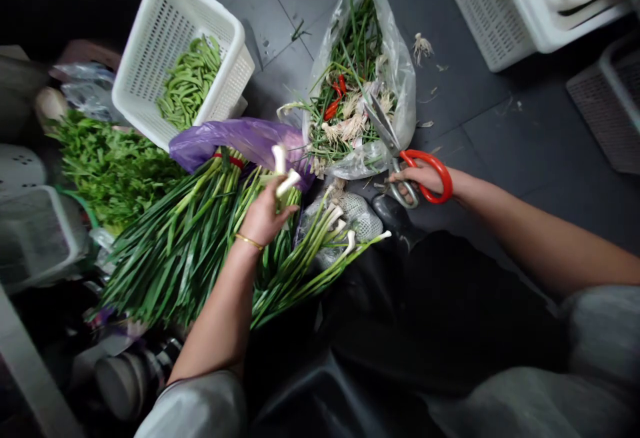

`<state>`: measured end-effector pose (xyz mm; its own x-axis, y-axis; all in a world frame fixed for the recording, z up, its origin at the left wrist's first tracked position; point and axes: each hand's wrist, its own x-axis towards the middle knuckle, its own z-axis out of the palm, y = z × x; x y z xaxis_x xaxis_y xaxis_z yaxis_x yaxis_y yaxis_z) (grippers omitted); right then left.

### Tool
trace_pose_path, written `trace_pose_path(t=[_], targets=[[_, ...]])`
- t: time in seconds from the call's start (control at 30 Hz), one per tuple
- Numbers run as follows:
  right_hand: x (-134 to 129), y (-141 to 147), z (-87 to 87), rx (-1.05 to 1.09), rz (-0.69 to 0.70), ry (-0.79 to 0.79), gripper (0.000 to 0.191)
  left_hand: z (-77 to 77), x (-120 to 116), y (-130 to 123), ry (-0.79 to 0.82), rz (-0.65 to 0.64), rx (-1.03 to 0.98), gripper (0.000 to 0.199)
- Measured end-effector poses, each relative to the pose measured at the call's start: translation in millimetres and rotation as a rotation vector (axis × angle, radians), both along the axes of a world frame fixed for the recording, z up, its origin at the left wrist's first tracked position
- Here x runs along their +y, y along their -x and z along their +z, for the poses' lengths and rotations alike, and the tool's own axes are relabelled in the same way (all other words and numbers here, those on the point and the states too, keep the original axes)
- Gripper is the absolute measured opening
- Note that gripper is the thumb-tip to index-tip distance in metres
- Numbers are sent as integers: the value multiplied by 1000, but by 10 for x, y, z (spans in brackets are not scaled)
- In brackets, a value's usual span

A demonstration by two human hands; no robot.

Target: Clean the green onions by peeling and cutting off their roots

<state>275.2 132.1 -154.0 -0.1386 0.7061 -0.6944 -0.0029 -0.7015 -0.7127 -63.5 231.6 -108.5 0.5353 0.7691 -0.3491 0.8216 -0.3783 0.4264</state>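
Note:
My left hand point(264, 218), with a thin gold bangle at the wrist, is closed around green garlic stalks point(289, 183) whose trimmed white ends poke up past the fingers. Beneath it lie a large bunch of long green garlic point(175, 238), tied with a red band, and a looser pile point(320, 245) with white ends pointing right. My right hand point(415, 178) grips scissors point(385, 128) by their handles, one loop red and the other looking grey. Their blades point up and left over a clear plastic bag point(403, 78) of cut roots, green scraps and red chillies.
At upper left, a white perforated basket point(145, 58) holds green bean pods point(193, 78). Leafy greens point(95, 165) and a purple bag point(225, 135) lie below it. White crates point(490, 18) stand at upper right. A root tuft point(423, 46) rests on dark floor tiles.

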Motion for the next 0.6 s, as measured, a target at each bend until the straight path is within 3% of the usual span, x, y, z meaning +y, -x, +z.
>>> trace_pose_path(t=[0.07, 0.13, 0.2, 0.27, 0.37, 0.47, 0.53, 0.6], targets=[[44, 25, 137, 126, -83, 32, 10, -191, -420, -102, 139, -161, 46, 70], [30, 40, 230, 139, -116, -26, 9, -496, -922, -200, 282, -327, 106, 69], [-33, 50, 230, 152, -119, -56, 10, -808, -1307, -233, 274, -348, 164, 60], [-120, 68, 152, 131, -89, -59, 11, -1031, -1438, -191, 190, -286, 149, 53], [-222, 138, 19, -5, 20, -57, 14, -1177, -1184, -84, 25, -162, 40, 51], [-228, 252, -5, -167, 170, -87, 16, -1291, -736, -127, -80, -16, 128, 56], [-197, 321, 21, -215, 246, -148, 18, -1437, -509, -302, -17, -60, 243, 60], [-179, 355, 36, -223, 280, -207, 20, -1615, -373, -555, 118, -185, 327, 59]])
